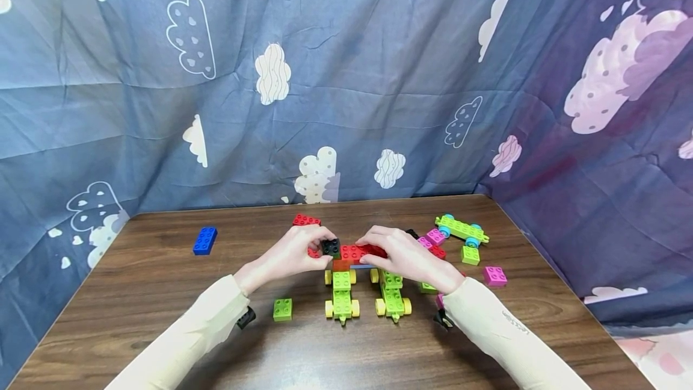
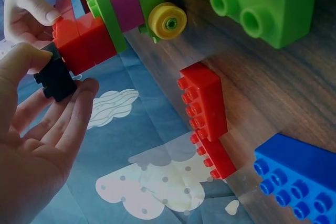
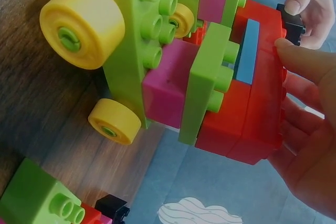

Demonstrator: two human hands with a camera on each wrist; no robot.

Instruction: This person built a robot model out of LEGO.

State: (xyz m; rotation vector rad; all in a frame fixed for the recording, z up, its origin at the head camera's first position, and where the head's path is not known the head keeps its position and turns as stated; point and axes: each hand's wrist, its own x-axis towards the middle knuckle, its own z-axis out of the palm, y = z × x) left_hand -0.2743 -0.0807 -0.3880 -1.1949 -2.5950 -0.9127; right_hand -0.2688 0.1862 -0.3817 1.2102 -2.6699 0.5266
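Note:
Thumb and fingers of my left hand [image 1: 300, 251] pinch a black brick [image 2: 56, 74] at the left end of a row of red bricks [image 1: 352, 253]. The right hand [image 1: 397, 251] grips the red row nearer its right end, thumb on one face and fingers on the other. A blue strip [image 3: 248, 51] lies along the red bricks. This row bridges two lime green wheeled bases [image 1: 342, 306] with yellow wheels [image 3: 83, 27]. Between base and row, the right wrist view has a pink brick [image 3: 168, 82] and a green brick [image 3: 205, 82].
A blue brick [image 1: 205, 241] lies far left, and red bricks [image 1: 306, 220] lie behind the left hand. One green brick [image 1: 283, 310] sits in front. At right are a green base with blue wheels [image 1: 462, 229], a pink brick [image 1: 495, 276] and several loose bricks.

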